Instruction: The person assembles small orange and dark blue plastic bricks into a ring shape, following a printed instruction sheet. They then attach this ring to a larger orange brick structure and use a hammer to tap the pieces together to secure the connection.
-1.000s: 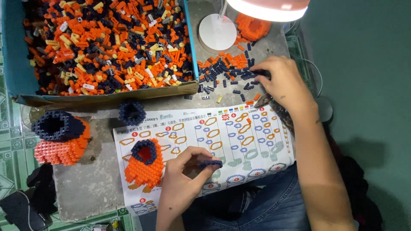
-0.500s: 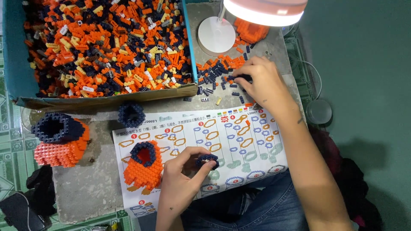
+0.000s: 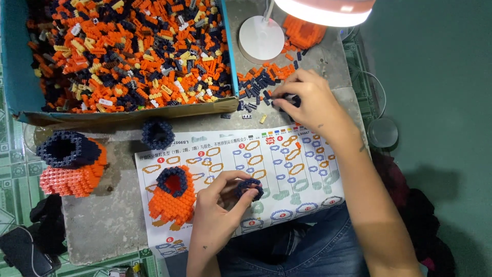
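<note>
**Small dark ring held over the instruction sheet while loose bricks are picked at**

A small ring of dark blue bricks [image 3: 249, 189] is pinched between the thumb and fingertips of the left hand [image 3: 220, 205], low in the centre of the frame, just above the printed instruction sheet [image 3: 287, 169]. The grip is closed on the ring, which is held clear of the paper.

The right hand [image 3: 307, 102] is stretched to the upper right of centre, where its fingers are curled down onto a scatter of loose dark blue and orange bricks [image 3: 259, 84] lying on the grey slab [image 3: 102, 225]. A dark piece seems to be nipped between the fingertips, but the view is too small for this to be told with certainty.

To the left of the left hand, an orange brick figure with a dark blue collar [image 3: 173, 197] is laid on the sheet. A second dark blue ring [image 3: 158, 134] is set just above the sheet's upper left corner. At the left edge of the frame a larger orange build topped by a dark blue tube [image 3: 69, 164] is seen.

The upper left of the frame is filled by a blue-walled box [image 3: 15, 77] heaped with orange, dark blue and tan bricks. A white round lamp base [image 3: 261, 32] is placed at top centre, with the lit lamp head [image 3: 328, 7] to its right, and another orange build [image 3: 303, 32] is partly hidden below that head.
</note>
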